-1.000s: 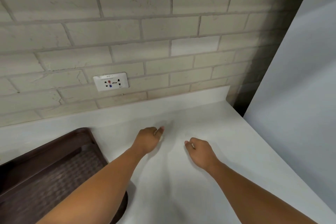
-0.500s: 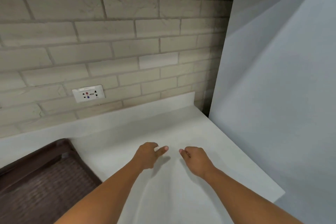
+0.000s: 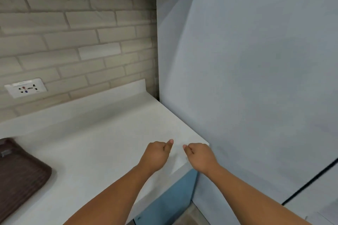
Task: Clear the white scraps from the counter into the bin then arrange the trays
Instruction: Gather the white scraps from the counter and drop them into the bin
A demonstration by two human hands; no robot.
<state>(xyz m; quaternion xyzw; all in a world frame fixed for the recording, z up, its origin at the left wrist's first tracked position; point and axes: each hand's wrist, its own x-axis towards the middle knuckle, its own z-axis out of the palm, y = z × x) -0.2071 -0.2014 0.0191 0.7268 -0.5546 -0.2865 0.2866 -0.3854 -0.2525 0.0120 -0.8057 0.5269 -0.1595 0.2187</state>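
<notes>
Between 2 loosely curled hands, left hand (image 3: 155,157) and right hand (image 3: 200,157), both at the counter (image 3: 91,142) corner: no white scraps discernible, grip unclear; 1 brown tray (image 3: 20,173) far left, nearer the left hand.

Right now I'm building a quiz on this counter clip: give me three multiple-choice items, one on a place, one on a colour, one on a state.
1. Where is the tray?
A. far left of the counter
B. against the grey panel
C. on the floor

2. What colour is the cabinet front under the counter?
A. red
B. blue
C. black

3. How are the left hand and right hand posed?
A. flat, palms down
B. curled, near the counter's right corner
C. lifting the tray

Answers: 1 A, it is cut by the left edge; 2 B, blue shows below the counter's edge; 3 B, fingers are folded in.
</notes>
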